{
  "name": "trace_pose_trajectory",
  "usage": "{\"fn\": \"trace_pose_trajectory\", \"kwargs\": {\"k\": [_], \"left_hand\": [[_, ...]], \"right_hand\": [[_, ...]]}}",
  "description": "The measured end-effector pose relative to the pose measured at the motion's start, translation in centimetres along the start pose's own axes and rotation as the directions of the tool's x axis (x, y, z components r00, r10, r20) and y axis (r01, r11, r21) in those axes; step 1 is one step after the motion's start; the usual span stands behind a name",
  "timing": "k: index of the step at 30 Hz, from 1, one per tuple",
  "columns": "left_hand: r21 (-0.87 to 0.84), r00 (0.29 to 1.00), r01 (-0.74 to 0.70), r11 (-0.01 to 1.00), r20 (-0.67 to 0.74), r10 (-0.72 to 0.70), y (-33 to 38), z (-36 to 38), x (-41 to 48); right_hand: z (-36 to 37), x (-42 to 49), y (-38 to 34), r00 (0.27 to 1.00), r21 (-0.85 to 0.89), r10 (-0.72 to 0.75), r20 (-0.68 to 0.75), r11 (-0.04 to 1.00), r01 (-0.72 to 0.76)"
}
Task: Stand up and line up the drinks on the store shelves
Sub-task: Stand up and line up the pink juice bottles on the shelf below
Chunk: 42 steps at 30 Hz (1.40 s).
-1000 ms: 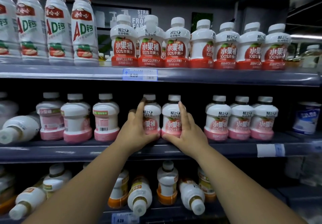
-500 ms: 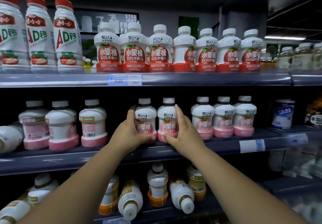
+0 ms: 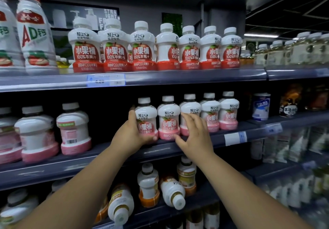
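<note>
I am lining up the pink bottles on the middle shelf (image 3: pixel 178 147); my left hand (image 3: pixel 132 133) grips one bottle (image 3: pixel 146 120); my right hand (image 3: pixel 194 134) is open beside its neighbour (image 3: pixel 168 120); next, I judge, the lying bottles (image 3: pixel 173 193) below need standing.

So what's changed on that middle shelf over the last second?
The two pink bottles slid right and now stand against the three pink bottles; the gap is closed. The right hand has opened off them; the left hand still grips the leftmost one. The tipped bottles below stayed down.
</note>
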<state>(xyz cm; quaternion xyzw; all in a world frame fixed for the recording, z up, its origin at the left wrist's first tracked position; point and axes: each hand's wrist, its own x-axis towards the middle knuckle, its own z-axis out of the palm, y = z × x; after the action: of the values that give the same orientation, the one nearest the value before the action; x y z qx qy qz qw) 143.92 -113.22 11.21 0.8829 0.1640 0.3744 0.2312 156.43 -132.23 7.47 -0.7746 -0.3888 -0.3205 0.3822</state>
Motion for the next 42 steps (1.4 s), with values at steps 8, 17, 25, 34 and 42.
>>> {"fn": "trace_pose_trajectory", "kwargs": {"k": [8,17,25,34,42], "left_hand": [[0.123,0.989,-0.123,0.985,-0.067,0.132,-0.5,-1.7,-2.0],[0.262,0.977,0.056,0.963,-0.215,0.002,-3.2,-8.8,-7.8],[0.282,0.953,0.146,0.948,-0.299,-0.057,-6.9,-13.6,-11.6],[0.218,0.936,0.174,0.960,-0.338,-0.093,-12.8,-18.3,-9.6],[0.077,0.919,0.123,0.989,-0.386,-0.084,-15.0,-17.9,-7.6]], "right_hand": [[-0.1,-0.9,-2.5,0.998,0.089,-0.041,0.044,0.995,0.036],[3.3,-0.3,-10.5,0.955,0.429,-0.268,0.129,0.883,0.190],[6.2,-1.7,-16.8,0.922,0.496,-0.289,0.259,0.858,0.130],[11.2,0.9,-23.9,0.930,0.485,-0.107,0.351,0.871,-0.083],[14.4,2.9,-25.9,0.912,0.326,0.067,0.404,0.921,-0.213]]}}
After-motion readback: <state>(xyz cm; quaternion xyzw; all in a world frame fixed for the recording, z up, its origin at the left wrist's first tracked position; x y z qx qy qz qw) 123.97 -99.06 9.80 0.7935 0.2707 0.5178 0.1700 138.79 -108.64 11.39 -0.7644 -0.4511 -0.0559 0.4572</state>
